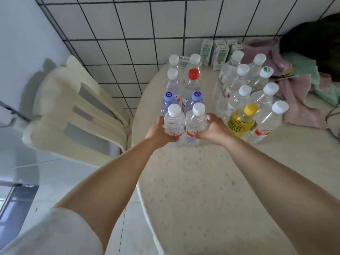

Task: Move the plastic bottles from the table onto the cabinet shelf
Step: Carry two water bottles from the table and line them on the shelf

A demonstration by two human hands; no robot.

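Clear plastic bottles stand upright in two clusters on the round table; the nearest white-capped pair sits toward the table's left edge.

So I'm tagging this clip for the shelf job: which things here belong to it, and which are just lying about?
Job:
- left hand gripping a white-capped bottle
- right hand gripping its neighbour
- red-capped bottle
- yellow-capped bottle
- table

Lying about:
- cartons
- cloths
- chair
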